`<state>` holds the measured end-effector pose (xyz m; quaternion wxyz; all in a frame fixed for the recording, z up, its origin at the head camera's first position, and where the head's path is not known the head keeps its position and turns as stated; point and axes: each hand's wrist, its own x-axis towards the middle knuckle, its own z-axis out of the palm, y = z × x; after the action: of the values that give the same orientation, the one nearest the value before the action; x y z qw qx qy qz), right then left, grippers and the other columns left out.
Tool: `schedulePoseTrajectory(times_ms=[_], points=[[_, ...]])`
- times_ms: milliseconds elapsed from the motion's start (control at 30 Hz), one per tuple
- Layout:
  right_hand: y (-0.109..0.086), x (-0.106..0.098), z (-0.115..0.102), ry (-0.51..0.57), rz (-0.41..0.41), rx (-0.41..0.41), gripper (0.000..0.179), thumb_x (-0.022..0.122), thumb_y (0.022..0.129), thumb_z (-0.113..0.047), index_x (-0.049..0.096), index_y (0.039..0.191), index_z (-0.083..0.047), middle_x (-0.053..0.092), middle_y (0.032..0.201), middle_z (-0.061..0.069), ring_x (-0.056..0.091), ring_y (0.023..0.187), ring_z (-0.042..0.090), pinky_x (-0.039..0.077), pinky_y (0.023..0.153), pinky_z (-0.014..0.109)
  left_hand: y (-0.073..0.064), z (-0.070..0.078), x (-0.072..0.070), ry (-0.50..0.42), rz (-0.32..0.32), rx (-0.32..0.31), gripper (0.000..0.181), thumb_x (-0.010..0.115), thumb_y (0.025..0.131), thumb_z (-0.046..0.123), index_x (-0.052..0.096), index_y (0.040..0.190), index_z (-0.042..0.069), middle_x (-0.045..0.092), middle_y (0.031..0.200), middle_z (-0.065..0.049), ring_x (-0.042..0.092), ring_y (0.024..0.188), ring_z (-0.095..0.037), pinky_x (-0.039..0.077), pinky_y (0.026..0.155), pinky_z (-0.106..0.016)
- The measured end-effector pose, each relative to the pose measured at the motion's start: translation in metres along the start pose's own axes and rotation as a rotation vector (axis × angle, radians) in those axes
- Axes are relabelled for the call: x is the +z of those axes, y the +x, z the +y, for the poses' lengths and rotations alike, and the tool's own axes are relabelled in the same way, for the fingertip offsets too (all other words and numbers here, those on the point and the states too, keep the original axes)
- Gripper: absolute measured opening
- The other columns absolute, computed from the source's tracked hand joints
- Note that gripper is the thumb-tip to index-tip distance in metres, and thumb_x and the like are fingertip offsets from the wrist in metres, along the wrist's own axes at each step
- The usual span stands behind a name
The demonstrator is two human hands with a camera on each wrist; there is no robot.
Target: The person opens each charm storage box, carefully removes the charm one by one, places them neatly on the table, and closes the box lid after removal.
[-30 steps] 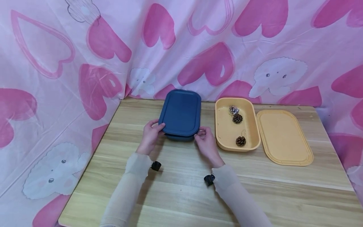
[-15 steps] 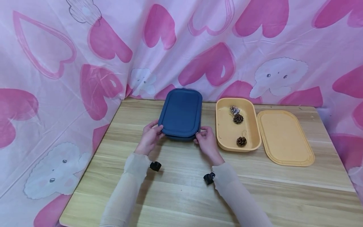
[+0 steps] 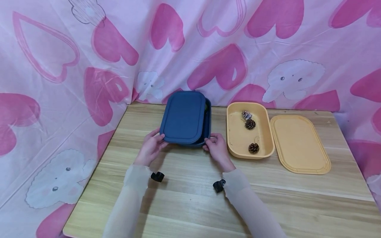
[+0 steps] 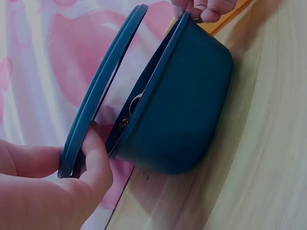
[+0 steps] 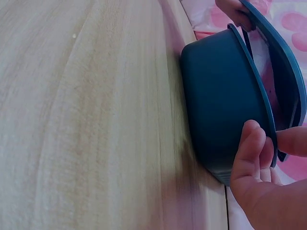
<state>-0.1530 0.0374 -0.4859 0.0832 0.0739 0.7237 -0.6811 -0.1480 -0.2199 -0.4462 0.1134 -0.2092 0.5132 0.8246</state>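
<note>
A dark blue lid (image 3: pixel 183 117) is raised off a matching blue box (image 4: pixel 182 100) and shifted left, leaving a gap along the box's right side. My left hand (image 3: pixel 150 145) pinches the lid's near left corner between thumb and fingers. At the box's near right corner, my right hand (image 3: pixel 217 148) pinches the rim, with the thumb on top and fingers below. Through the gap in the left wrist view, a small ring-shaped item (image 4: pixel 135 103) shows inside the box; the rest of the contents is hidden under the lid.
Right of the blue box stands a yellow box (image 3: pixel 238 145) holding a frosted pine cone (image 3: pixel 246 115) and two brown pine cones (image 3: pixel 253 147). A yellow lid (image 3: pixel 300 145) lies flat beside it. A pink patterned cloth (image 3: pixel 217 66) hangs behind the wooden table (image 3: pixel 184 198).
The blue lid has come up off the box and slid left with my left hand, uncovering a strip of its inside. My right hand stays at the box's corner.
</note>
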Motion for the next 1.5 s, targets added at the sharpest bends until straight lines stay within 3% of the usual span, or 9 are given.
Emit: schedulePoseTrajectory(times_ms=[167, 400, 533, 633, 733, 1067, 1500], points=[[-0.001, 0.001, -0.002, 0.015, 0.003, 0.012, 0.034, 0.057, 0.095, -0.005, 0.045, 0.124, 0.006, 0.067, 0.093, 0.020, 0.065, 0.064, 0.013, 0.057, 0.063, 0.023, -0.008, 0.006, -0.010, 0.006, -0.025, 0.022, 0.053, 0.040, 0.101, -0.002, 0.024, 0.151, 0.001, 0.062, 0.108, -0.002, 0.065, 0.091, -0.010, 0.056, 0.076, -0.022], [-0.002, 0.000, -0.004, 0.017, 0.003, 0.042, 0.033, 0.057, 0.095, -0.007, 0.045, 0.124, 0.005, 0.067, 0.092, 0.018, 0.064, 0.064, 0.012, 0.056, 0.063, 0.022, -0.021, 0.017, -0.021, 0.001, -0.069, 0.091, 0.051, 0.038, 0.101, -0.003, 0.021, 0.149, -0.007, 0.064, 0.110, 0.001, 0.066, 0.099, -0.009, 0.056, 0.085, -0.024], [-0.002, -0.001, -0.004, 0.016, -0.009, 0.061, 0.033, 0.057, 0.096, -0.009, 0.045, 0.124, 0.004, 0.067, 0.095, 0.018, 0.065, 0.067, 0.014, 0.058, 0.068, 0.025, -0.029, 0.023, -0.029, -0.020, -0.042, 0.131, 0.040, 0.042, 0.100, -0.003, 0.037, 0.139, -0.005, 0.070, 0.100, 0.001, 0.068, 0.091, -0.009, 0.057, 0.082, -0.023], [-0.002, -0.002, -0.003, 0.023, -0.010, 0.076, 0.034, 0.058, 0.096, -0.010, 0.045, 0.124, 0.004, 0.067, 0.096, 0.018, 0.066, 0.069, 0.015, 0.059, 0.072, 0.030, -0.034, 0.027, -0.034, -0.051, -0.009, 0.163, 0.020, 0.046, 0.098, -0.004, 0.051, 0.117, 0.000, 0.072, 0.089, 0.000, 0.069, 0.082, -0.010, 0.057, 0.076, -0.024], [-0.002, -0.002, -0.002, 0.027, -0.011, 0.085, 0.034, 0.058, 0.096, -0.011, 0.046, 0.124, 0.003, 0.067, 0.095, 0.018, 0.065, 0.068, 0.014, 0.059, 0.072, 0.031, -0.039, 0.033, -0.039, -0.089, 0.019, 0.197, 0.013, 0.049, 0.097, -0.005, 0.056, 0.103, 0.004, 0.071, 0.081, -0.001, 0.067, 0.076, -0.010, 0.056, 0.070, -0.023], [0.000, -0.002, 0.000, 0.049, -0.017, 0.074, 0.033, 0.058, 0.095, -0.009, 0.045, 0.122, 0.004, 0.066, 0.091, 0.014, 0.063, 0.065, 0.010, 0.057, 0.066, 0.025, -0.056, 0.050, -0.052, -0.057, 0.197, 0.352, 0.017, 0.062, 0.090, -0.004, 0.059, 0.106, 0.002, 0.074, 0.081, -0.003, 0.071, 0.072, -0.010, 0.059, 0.069, -0.024], [-0.001, -0.003, -0.001, 0.013, -0.032, 0.080, 0.034, 0.059, 0.096, -0.012, 0.046, 0.123, 0.002, 0.065, 0.095, 0.014, 0.064, 0.069, 0.013, 0.056, 0.068, 0.024, -0.061, 0.052, -0.061, -0.066, 0.380, 0.443, 0.017, 0.070, 0.082, -0.007, 0.058, 0.091, 0.001, 0.072, 0.070, -0.004, 0.070, 0.065, -0.011, 0.060, 0.065, -0.025]])
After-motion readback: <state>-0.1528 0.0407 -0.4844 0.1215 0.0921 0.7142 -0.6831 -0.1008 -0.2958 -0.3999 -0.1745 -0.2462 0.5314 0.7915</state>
